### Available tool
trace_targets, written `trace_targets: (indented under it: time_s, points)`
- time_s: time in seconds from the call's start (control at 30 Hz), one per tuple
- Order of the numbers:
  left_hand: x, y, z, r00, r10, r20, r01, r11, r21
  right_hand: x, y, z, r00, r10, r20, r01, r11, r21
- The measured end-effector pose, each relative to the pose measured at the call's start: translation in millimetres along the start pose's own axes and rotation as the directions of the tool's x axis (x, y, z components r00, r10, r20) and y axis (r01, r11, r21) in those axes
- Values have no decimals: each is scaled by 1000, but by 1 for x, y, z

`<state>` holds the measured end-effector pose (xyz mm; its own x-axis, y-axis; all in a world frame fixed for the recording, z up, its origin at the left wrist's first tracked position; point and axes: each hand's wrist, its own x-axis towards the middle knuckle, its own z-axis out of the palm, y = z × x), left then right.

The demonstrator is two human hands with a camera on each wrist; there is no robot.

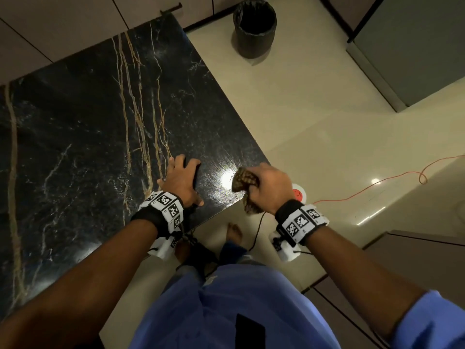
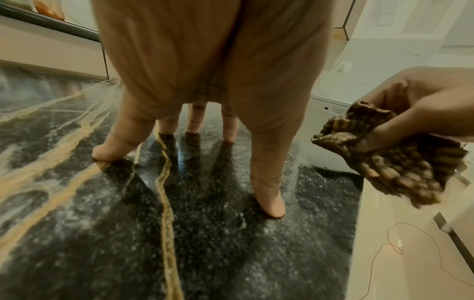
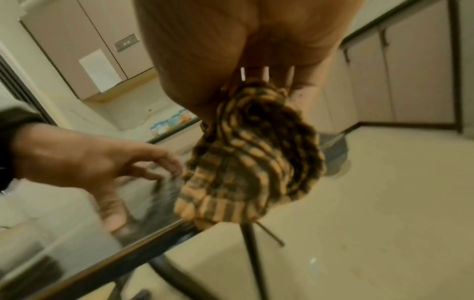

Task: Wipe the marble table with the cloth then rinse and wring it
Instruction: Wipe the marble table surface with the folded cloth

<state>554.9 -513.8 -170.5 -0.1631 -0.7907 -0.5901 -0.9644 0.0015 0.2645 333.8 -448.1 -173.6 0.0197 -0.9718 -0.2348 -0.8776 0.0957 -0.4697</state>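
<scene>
The black marble table (image 1: 95, 127) with gold and white veins fills the left of the head view. My left hand (image 1: 181, 180) rests on it near its front right corner, fingers spread, fingertips (image 2: 273, 209) touching the stone (image 2: 231, 253). My right hand (image 1: 270, 187) grips a bunched brown-and-tan checked cloth (image 1: 245, 181) just above that corner's edge. The left wrist view shows the cloth (image 2: 389, 160) held off the table's right side; in the right wrist view the cloth (image 3: 254, 160) hangs from my fist, beside my left hand (image 3: 102, 162).
A black waste bin (image 1: 254, 28) stands on the cream floor beyond the table. An orange cable (image 1: 377, 182) runs over the floor to a white socket with a red part (image 1: 299, 193). Cabinets line the far wall and the right. My bare foot (image 1: 234, 233) is under the table's edge.
</scene>
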Motion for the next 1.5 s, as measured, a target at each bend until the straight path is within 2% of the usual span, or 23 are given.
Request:
trace_targets:
  time_s: [0.1, 0.17, 0.23, 0.33, 0.4, 0.43, 0.57, 0.67, 0.77, 0.83, 0.9, 1.0, 1.07, 1.13, 1.2, 1.3, 1.37, 1.5]
  points:
    - [0, -1, 1, 1000, 2, -4, -2, 1000, 2, 21, 10, -4, 986, 119, -113, -127, 990, -64]
    - [0, -1, 1, 1000, -1, -10, 1, 1000, 1, 21, 4, 4, 993, 80, -87, -90, 988, -125]
    - [0, -1, 1, 1000, -3, -9, 3, 1000, 0, 4, -6, 19, 995, -87, 45, 94, 979, -179]
    - [0, -2, 2, 1000, 1, -4, -1, 1000, -9, -16, -9, 17, 909, -308, 281, 359, 920, -155]
    - [2, -4, 2, 1000, 8, -11, -8, 1000, -25, -5, -3, 2, 858, -338, 386, 395, 916, -75]
    - [2, -4, 3, 1000, 10, -13, -10, 1000, -30, 5, -1, -5, 863, -319, 391, 362, 931, -38]
    - [2, -7, 5, 1000, 14, -28, -15, 999, -38, 63, 5, -25, 969, -181, 165, 181, 983, 15]
    - [3, -8, 6, 999, 25, -29, -26, 999, -42, 117, -8, -31, 990, -137, 45, 140, 988, -60]
    - [3, -7, 5, 1000, 6, -15, -7, 998, -59, 149, -27, -20, 990, -132, 42, 136, 981, -139]
    - [1, -7, 4, 1000, -3, -14, 2, 998, -63, 141, -36, -7, 978, -190, 91, 206, 955, -214]
    - [-1, -6, 3, 1000, -2, -15, 1, 998, -62, 110, -33, 6, 932, -318, 172, 354, 897, -265]
    - [-2, -7, 5, 1000, -4, -23, 2, 997, -81, 47, -12, 11, 818, -483, 313, 557, 799, -224]
    - [-3, -9, 5, 1000, -5, -22, 3, 996, -92, 15, 6, 6, 725, -538, 431, 658, 725, -203]
    - [-3, -10, 6, 1000, 4, -22, -7, 995, -98, 5, 21, -5, 687, -529, 497, 688, 694, -212]
    - [-4, -10, 6, 1000, 3, -26, -6, 995, -101, 12, 25, -19, 727, -513, 456, 642, 743, -189]
    - [-4, -12, 8, 999, 8, -38, -11, 995, -99, 43, 15, -34, 853, -452, 262, 497, 856, -143]
    - [-4, -12, 8, 999, 11, -38, -15, 995, -95, 69, 6, -37, 912, -367, 183, 398, 901, -173]
    - [-4, -12, 7, 999, 15, -31, -18, 996, -87, 87, 2, -26, 979, -179, 102, 197, 958, -208]
